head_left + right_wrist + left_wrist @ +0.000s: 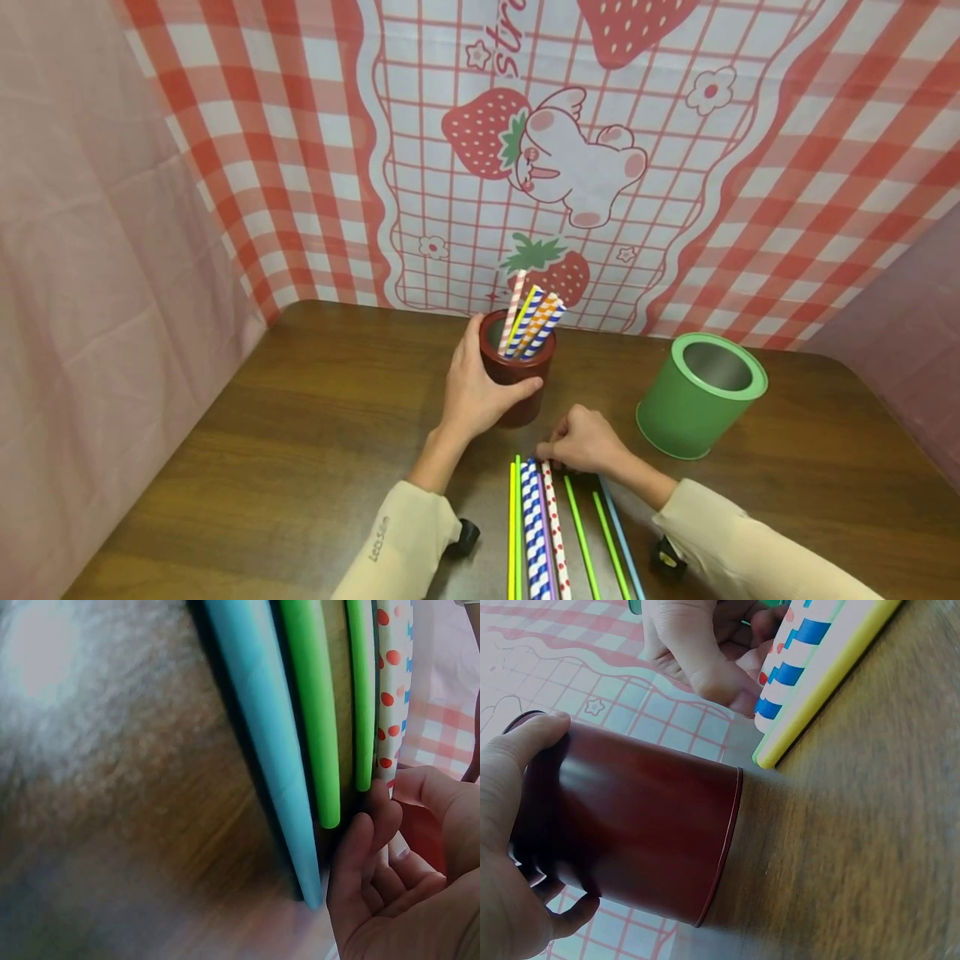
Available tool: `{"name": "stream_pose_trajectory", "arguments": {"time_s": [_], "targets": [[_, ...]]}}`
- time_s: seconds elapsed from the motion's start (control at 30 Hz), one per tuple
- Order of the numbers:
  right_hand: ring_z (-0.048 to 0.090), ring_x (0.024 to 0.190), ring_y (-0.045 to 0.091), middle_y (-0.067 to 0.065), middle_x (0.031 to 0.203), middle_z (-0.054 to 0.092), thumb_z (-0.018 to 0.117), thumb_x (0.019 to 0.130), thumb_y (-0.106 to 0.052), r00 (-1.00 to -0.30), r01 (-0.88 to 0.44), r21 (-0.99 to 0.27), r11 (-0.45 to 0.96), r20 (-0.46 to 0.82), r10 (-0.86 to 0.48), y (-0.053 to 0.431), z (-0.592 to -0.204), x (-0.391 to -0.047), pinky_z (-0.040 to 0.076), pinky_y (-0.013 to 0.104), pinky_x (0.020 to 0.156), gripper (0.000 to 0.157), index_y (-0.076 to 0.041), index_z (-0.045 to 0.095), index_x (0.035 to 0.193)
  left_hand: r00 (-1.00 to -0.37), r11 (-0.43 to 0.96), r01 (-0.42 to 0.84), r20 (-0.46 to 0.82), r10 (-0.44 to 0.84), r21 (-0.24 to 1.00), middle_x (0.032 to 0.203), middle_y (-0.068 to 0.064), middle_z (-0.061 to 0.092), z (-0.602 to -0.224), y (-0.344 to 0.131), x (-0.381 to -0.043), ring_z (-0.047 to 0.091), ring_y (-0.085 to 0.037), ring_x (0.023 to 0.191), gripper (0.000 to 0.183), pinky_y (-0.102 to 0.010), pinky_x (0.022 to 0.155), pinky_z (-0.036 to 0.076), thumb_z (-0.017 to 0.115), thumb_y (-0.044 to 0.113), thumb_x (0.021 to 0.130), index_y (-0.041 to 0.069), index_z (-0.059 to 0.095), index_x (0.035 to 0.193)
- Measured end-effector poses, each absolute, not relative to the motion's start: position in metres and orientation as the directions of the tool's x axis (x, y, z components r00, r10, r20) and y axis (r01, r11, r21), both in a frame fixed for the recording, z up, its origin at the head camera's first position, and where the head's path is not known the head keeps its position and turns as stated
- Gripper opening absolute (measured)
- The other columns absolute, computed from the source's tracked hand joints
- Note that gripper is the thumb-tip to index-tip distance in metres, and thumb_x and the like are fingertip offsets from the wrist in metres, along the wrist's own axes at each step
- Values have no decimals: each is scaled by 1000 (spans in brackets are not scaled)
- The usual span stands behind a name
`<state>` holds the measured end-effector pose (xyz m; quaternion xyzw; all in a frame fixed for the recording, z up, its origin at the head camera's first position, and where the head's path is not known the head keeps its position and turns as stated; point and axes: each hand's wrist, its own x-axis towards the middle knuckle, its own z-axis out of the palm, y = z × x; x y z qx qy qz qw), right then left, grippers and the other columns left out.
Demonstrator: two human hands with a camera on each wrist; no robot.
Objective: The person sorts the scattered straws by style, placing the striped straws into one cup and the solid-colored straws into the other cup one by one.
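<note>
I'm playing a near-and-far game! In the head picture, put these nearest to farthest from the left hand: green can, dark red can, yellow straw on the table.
1. Dark red can: held by the left hand.
2. Yellow straw: on the table, lower in the picture.
3. Green can: away to the right.

Patterned straws (536, 323) lean inside a maroon can (634, 821)
</note>
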<state>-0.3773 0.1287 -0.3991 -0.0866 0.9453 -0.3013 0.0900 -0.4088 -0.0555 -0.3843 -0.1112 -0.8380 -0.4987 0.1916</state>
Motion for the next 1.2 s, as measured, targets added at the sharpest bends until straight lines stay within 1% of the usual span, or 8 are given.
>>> {"name": "stream_pose_trajectory", "arguments": {"time_s": [0.2,0.43,0.63,0.77,0.9,1.0,1.07,1.2], "targets": [[51,38,8,-4,45,57,74,73,-24,-974,-68,-616,784,-128,-185,130,-394,-377,41,24,41,27,-13,65,50,-905,469,378,426,4,798,138,-7,46,-385,-55,-408,48,-25,123,111,-49,94,46,85,49,64,24,20,151],[48,38,7,-5,44,54,69,76,-23,-977,-104,-658,746,-75,-202,135,-376,-382,38,23,41,26,-12,66,53,-898,466,391,440,3,794,140,-8,45,-385,-56,-408,49,-25,123,112,-49,94,47,85,49,64,23,20,151],[53,43,11,0,49,59,67,80,-22,-977,-116,-690,714,-48,-206,139,-355,-383,42,25,45,24,-10,69,59,-899,467,386,437,0,796,139,-9,45,-385,-56,-408,48,-25,123,112,-49,94,47,86,49,64,22,20,151],[55,46,12,4,54,63,67,80,-21,-981,-125,-713,689,-15,-193,140,-342,-382,45,27,48,20,-10,72,65,-899,467,386,437,-3,796,140,-9,45,-385,-56,-408,48,-26,124,112,-49,95,46,86,48,64,22,21,151],[58,48,17,4,56,63,69,80,-18,-983,-143,-747,649,28,-183,140,-329,-380,48,30,48,17,-6,73,69,-900,469,385,436,-1,795,140,-9,45,-385,-56,-408,48,-26,124,112,-49,95,46,86,48,64,22,21,151],[60,51,21,2,56,61,70,81,-18,-981,-168,-764,623,67,-182,141,-318,-380,49,32,49,18,-3,73,71,-900,471,383,436,-2,794,140,-9,45,-385,-56,-408,48,-26,124,112,-49,95,46,86,48,63,22,21,151],[60,51,20,2,57,62,70,83,-18,-979,-184,-769,612,90,-182,142,-310,-379,50,32,50,19,-2,73,73,-899,473,383,437,-5,793,140,-9,45,-385,-56,-408,48,-26,124,112,-49,95,46,86,48,63,21,21,151],[58,52,18,2,59,62,70,84,-19,-977,-207,-770,603,129,-171,144,-295,-380,49,30,51,20,-1,73,75,-897,479,385,442,-8,789,140,-10,46,-385,-56,-408,48,-26,124,113,-48,96,46,87,48,63,20,22,151]]}}
